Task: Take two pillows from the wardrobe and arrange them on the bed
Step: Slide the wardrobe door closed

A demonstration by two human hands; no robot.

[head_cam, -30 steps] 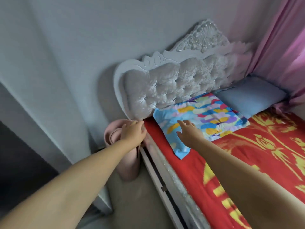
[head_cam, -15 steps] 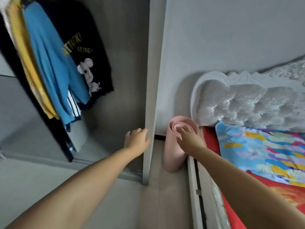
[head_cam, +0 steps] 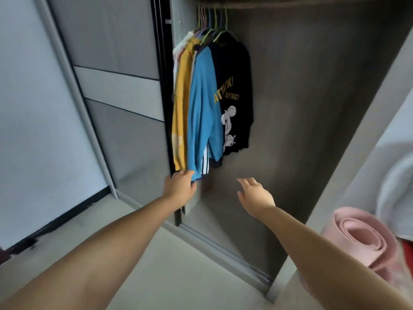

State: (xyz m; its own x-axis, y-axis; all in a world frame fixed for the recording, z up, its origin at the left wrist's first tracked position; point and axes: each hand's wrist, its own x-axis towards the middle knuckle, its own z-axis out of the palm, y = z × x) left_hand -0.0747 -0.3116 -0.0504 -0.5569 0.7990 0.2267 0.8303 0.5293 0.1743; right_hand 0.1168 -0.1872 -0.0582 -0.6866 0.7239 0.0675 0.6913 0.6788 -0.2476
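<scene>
An open wardrobe [head_cam: 312, 108] is seen from above and in front, its interior lined in dull grey-brown board. The left hand [head_cam: 180, 186] is placed at the dark edge of the sliding door [head_cam: 125, 90], a smooth panel in grey and paler bands; its fingers [head_cam: 185, 175] are curled over that edge, just beneath the hem of the hanging clothes, though how firmly it is gripped cannot be told. The right hand [head_cam: 254, 194] is held out in the opening, fingers spread and relaxed, with nothing in it.

No pillow is visible anywhere in the wardrobe as shown; the lower compartment is shadowed and appears bare. The step in hand is judged to be the return to the wardrobe for a pillow. The next move probably calls for the door to be slid further, or another section searched.

Soft shirts are hung on thin wire hangers [head_cam: 211, 21]: a mustard shirt [head_cam: 180, 108], a bright blue shirt [head_cam: 201, 113], and a black shirt [head_cam: 237, 97] printed with yellow lettering and a white cartoon figure. At lower right, a pink foam mat [head_cam: 362, 238] is rolled into a tight spiral.
</scene>
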